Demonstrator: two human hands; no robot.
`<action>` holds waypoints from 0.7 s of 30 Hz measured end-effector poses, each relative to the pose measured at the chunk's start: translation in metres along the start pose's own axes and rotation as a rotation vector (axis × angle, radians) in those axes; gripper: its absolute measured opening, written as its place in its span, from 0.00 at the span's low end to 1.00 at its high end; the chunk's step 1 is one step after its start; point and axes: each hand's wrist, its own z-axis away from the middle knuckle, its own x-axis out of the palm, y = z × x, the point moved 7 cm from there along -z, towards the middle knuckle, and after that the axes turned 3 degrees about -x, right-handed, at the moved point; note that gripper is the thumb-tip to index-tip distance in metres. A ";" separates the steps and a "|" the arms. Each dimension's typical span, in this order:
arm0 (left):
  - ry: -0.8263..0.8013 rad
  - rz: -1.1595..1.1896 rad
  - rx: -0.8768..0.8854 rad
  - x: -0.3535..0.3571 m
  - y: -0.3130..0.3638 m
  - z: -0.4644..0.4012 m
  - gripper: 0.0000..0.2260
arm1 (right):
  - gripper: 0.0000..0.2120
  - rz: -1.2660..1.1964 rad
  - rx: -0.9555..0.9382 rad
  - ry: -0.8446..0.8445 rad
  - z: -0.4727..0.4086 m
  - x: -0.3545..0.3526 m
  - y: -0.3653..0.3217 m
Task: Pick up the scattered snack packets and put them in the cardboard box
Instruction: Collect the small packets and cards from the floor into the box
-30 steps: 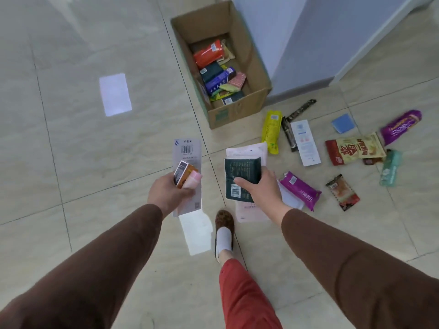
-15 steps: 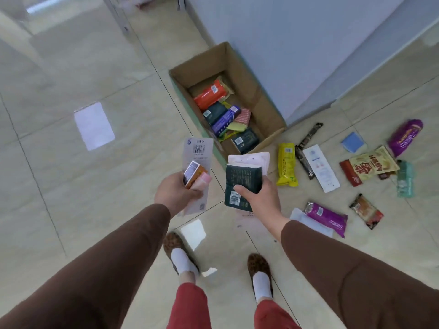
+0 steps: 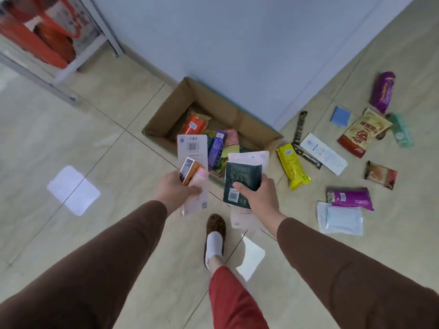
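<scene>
- Since a second ago, you bring both hands over the cardboard box (image 3: 240,115) by the wall.
- Your left hand (image 3: 174,189) grips a white card packet (image 3: 193,148) and small packets.
- Your right hand (image 3: 260,194) pinches a dark green packet (image 3: 241,180).
- More packets, like the yellow packet (image 3: 293,166), lie scattered right.

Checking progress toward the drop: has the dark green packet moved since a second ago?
Yes. The dark green packet moved toward the cardboard box, now overlapping its near edge.
</scene>
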 end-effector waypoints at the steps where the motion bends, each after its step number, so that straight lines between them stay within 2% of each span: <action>1: -0.012 -0.011 0.007 -0.005 0.008 -0.012 0.19 | 0.30 -0.027 0.011 0.015 -0.009 0.004 -0.005; 5: -0.075 -0.063 0.039 -0.019 0.033 -0.060 0.18 | 0.28 -0.137 0.056 0.074 -0.037 0.022 -0.018; 9: -0.115 -0.190 0.098 -0.026 0.058 -0.104 0.19 | 0.35 -0.213 0.127 0.124 -0.064 0.040 -0.021; 14: -0.183 -0.332 0.184 -0.027 0.084 -0.163 0.20 | 0.35 -0.242 0.210 0.216 -0.092 0.056 -0.020; 17: -0.243 -0.419 0.254 -0.017 0.102 -0.194 0.25 | 0.36 -0.261 0.244 0.263 -0.111 0.063 -0.021; 19: -0.305 -0.398 0.280 -0.012 0.109 -0.212 0.33 | 0.41 -0.308 0.263 0.264 -0.121 0.069 -0.024; 21: -0.275 -0.404 0.307 -0.015 0.113 -0.225 0.39 | 0.44 -0.267 0.299 0.300 -0.125 0.069 -0.022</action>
